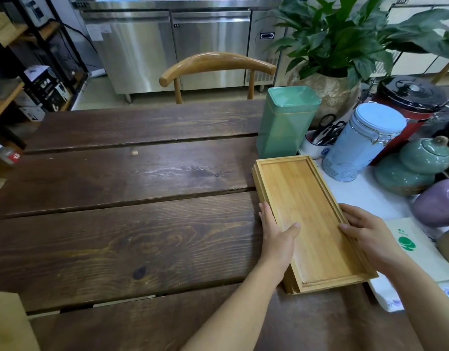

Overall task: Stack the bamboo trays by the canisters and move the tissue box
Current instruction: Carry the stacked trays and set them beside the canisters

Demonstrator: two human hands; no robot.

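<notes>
A stack of bamboo trays (304,198) lies on the dark wooden table (130,211), right of centre, its far end beside a green tin canister (285,122). My left hand (276,234) grips the stack's left long edge, thumb resting on the top tray. Gripping the right long edge is my right hand (367,231), its thumb also on top. A pale packet with a green logo (418,249), possibly the tissue pack, lies just right of the stack on a white cloth.
Behind the trays stand a blue clip-top glass jar (362,140), a celadon gourd jar (413,165), a purple pot (438,203), a red and black canister (408,110) and a potted plant (345,46). A wooden chair (216,64) faces the table's far side.
</notes>
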